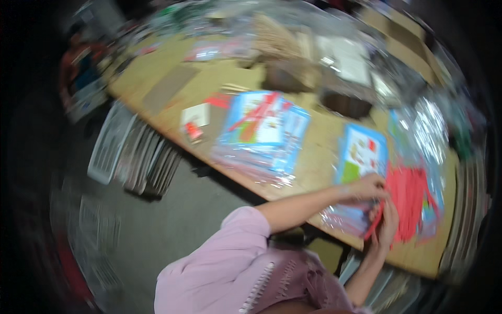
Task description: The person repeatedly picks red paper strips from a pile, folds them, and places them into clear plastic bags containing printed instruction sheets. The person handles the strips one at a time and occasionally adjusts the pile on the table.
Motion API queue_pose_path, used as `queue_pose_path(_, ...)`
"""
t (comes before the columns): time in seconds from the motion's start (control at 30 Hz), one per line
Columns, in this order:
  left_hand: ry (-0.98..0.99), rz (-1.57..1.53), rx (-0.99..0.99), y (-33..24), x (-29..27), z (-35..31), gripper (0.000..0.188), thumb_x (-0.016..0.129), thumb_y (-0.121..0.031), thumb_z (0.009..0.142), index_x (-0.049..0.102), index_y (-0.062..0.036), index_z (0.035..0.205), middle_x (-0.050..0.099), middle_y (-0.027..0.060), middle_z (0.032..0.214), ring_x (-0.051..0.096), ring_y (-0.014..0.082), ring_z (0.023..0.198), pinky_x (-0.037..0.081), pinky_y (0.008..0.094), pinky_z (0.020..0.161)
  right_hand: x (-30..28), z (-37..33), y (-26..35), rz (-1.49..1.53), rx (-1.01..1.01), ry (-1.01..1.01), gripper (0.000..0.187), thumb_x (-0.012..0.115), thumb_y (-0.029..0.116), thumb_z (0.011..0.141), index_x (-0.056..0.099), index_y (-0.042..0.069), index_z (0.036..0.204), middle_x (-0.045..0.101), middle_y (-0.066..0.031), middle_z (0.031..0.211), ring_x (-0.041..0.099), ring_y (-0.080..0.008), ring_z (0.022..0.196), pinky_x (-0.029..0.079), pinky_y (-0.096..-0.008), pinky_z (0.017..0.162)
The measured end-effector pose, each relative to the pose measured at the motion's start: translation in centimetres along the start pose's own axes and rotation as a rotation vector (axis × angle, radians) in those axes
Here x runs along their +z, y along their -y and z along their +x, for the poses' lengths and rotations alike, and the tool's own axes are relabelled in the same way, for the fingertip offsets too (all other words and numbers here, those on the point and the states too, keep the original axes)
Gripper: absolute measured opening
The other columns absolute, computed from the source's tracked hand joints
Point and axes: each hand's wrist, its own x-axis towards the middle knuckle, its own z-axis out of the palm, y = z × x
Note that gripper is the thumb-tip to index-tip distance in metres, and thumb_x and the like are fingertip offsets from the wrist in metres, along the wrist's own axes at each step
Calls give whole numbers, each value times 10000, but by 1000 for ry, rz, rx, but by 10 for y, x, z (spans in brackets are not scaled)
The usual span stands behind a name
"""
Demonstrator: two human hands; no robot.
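Pink shirt (pixel 209 277): at the lower edge, both forearms reaching to the table's right part.
Right hand (pixel 387 224): fingers curled round a red strip (pixel 373 225) that slants down by the table's front edge.
Left hand (pixel 367 189): fingertips drawn together at the strip's upper end, close to the right hand; blur hides whether they pinch it.
Under the hands: blue-bordered printed packets (pixel 362 152) in clear plastic.
Red strip pile (pixel 407 201): just right of the hands, lying over more plastic.
Wooden table (pixel 319 152): yellowish, bearing all this.
Packet stack (pixel 251 128): well left of the hands, red strips crossing its top.
Beyond the stack, to the left: a brown cardboard sheet (pixel 170 88), flat.
Far right corner: an open cardboard box (pixel 408 36).
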Motion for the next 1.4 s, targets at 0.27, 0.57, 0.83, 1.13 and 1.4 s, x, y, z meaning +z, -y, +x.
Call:
queue_pose_path(0.27,-64,-325,-316,-42,2,-5,133,667,-87,905,645,44,890,650,66,749,606,110,631,498,262,551,-7,13,-10,-74,-67,-81,144,594,142,974,599,11,1033,704,-125,867,694,-160,698,557,-244,594)
queue_pose_path(0.57,98,-387,-346,-31,-2,-6,192,667,-124,922,669,9,1060,646,38,829,578,91,709,491,246,664,-18,4,2,249,130,32,228,514,201,1012,616,0,1047,702,-121,830,680,-164,643,563,-246,573)
queue_pose_path(0.83,72,-436,-390,-37,-4,-7,161,686,-127,910,675,-8,1019,687,70,870,583,113,631,458,229,575,-12,6,-10,326,153,98,217,527,205,1008,585,-4,1018,681,-126,838,680,-183,658,571,-259,582)
queue_pose_path(1.13,21,-251,-390,-37,-4,-5,176,735,-165,876,702,-36,990,689,25,856,526,51,679,408,201,593,-4,5,-10,-79,-3,-44,170,588,157,981,599,-9,1014,688,-117,836,685,-153,665,570,-250,590)
queue_pose_path(1.4,7,-268,-397,-40,-2,-5,205,732,-186,877,723,-26,1005,688,12,839,465,46,639,380,200,577,-7,5,-11,-45,-6,-51,213,570,191,993,608,-18,1021,698,-127,847,688,-152,664,566,-246,567)
